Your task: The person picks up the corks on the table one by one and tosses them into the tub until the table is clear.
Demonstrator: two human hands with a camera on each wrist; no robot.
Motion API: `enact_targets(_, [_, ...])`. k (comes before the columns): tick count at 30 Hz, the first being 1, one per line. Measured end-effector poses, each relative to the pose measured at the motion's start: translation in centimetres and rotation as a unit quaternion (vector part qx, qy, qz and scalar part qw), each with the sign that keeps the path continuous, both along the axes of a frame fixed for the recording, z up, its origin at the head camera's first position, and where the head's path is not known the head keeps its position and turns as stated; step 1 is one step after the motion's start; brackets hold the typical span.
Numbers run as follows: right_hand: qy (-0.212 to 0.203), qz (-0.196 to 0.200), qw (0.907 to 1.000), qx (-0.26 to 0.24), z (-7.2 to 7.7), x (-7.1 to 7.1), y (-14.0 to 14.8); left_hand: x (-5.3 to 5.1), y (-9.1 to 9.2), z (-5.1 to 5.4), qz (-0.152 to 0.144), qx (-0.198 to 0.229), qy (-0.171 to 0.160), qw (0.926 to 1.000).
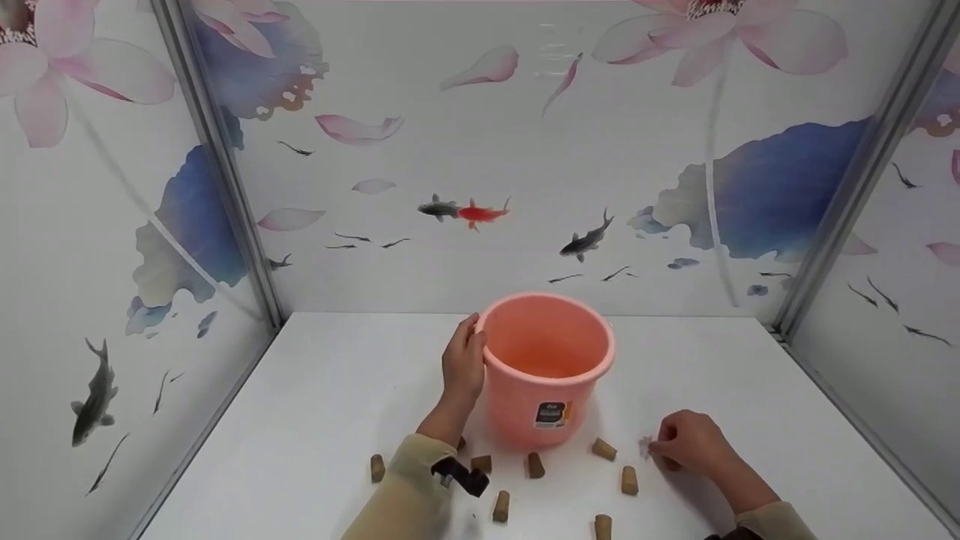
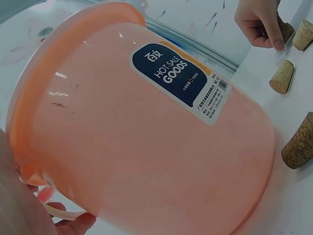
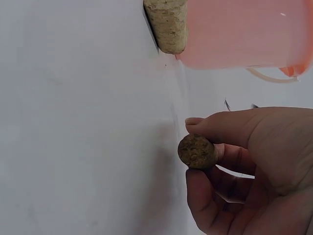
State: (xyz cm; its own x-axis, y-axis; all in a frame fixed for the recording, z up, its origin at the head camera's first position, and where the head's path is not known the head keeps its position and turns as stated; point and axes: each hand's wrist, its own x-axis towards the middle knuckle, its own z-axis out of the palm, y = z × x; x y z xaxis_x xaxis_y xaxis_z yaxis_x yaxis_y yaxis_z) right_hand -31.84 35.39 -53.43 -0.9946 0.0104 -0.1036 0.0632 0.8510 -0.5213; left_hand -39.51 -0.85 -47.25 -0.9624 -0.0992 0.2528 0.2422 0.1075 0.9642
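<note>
Our left hand [image 1: 463, 360] curls at the upper left of the pink plastic bucket [image 1: 510, 405]; right of the bucket, our right hand [image 1: 694, 442] pinches one cork stopper [image 3: 196, 152], fingers cork-wide. Loose corks [image 1: 535, 465] lie before the bucket. We'd steady the bucket, pinch evenly.

In the head view, print on the dark rectangular label [image 1: 551, 414] is too small to read, and the bottom edge cuts one brown tapered cork [image 1: 603, 528]. There, the right hand [image 1: 694, 444] mostly hides its pinched round-ended cork [image 3: 196, 152]. The right wrist view cuts off the pink plastic bucket [image 3: 239, 34].
</note>
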Motion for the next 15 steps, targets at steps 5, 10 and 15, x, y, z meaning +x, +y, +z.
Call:
enact_targets(5, [-0.005, -0.010, 0.9999, 0.004, -0.2, -0.1, -0.2, 0.2, -0.3, -0.1, 0.004, 0.000, 0.010, 0.9999])
enact_targets(10, [-0.011, -0.006, 0.9999, 0.000, -0.3, 0.0, -0.9, 0.2, 0.0, -0.4, 0.002, -0.003, 0.010, 0.9999])
enact_targets(15, [-0.001, 0.008, 1.0000, 0.006, 0.0, -0.3, -1.5, -0.1, 0.0, -0.5, 0.003, -0.003, 0.010, 0.9999])
